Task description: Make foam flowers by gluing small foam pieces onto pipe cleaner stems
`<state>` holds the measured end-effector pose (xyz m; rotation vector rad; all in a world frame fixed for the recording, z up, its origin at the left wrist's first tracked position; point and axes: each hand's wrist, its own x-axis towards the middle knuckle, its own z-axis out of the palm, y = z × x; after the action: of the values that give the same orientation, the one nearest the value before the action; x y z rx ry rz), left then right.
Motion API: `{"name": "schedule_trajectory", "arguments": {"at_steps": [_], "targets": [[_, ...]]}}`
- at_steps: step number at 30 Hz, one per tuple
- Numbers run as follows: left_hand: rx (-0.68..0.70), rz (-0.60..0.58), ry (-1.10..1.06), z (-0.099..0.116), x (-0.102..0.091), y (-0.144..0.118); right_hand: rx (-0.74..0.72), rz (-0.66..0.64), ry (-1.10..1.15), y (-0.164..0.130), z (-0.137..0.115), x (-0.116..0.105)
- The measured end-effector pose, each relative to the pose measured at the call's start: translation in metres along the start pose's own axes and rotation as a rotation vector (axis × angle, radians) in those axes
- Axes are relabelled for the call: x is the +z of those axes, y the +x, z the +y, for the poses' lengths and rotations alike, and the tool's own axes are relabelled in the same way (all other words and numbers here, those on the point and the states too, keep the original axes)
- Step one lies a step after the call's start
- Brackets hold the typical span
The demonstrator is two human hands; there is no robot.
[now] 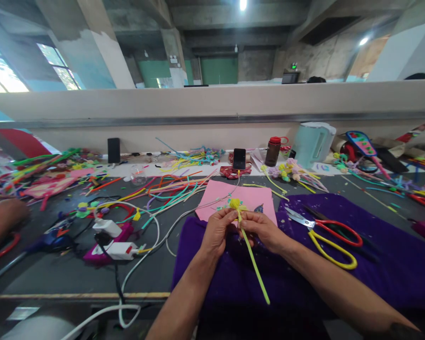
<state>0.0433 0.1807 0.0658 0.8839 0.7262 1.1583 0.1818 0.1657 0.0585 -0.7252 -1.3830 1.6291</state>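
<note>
Between my two hands is a pipe-cleaner flower (235, 203) with a yellow head and a long yellow-green stem (255, 270) that slants down toward me. My left hand (217, 230) pinches it just below the head from the left. From the right, the fingers of my right hand (260, 229) close on the stem at nearly the same spot. Some fingertips are hidden behind the stem. Under and behind the hands lie a pink sheet (212, 194) and a purple cloth (194, 245). Scissors (318, 226) with one red and one yellow handle rest on the cloth, right of my right hand.
Power strips with white plugs (118, 250) and loose cables lie at left. Pipe cleaners (177, 186) spread across the table. At the back stand a phone (239, 159), a brown bottle (272, 152) and a pale-green kettle (313, 144). Another person's hand (5, 222) is at the left edge.
</note>
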Motion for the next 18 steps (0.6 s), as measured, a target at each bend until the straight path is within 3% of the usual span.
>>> {"name": "schedule_trajectory", "arguments": {"at_steps": [8, 13, 18], "targets": [[-0.001, 0.012, 0.058, -0.003, -0.001, 0.001, 0.008, -0.003, 0.036, 0.002, 0.002, -0.002], [0.061, 0.091, 0.073, -0.004, -0.002, 0.001, -0.003, 0.044, 0.127, 0.001, -0.006, -0.006], [0.028, -0.005, 0.06, -0.003, 0.003, -0.002, 0.036, -0.039, 0.209, 0.001, -0.005, -0.004]]}}
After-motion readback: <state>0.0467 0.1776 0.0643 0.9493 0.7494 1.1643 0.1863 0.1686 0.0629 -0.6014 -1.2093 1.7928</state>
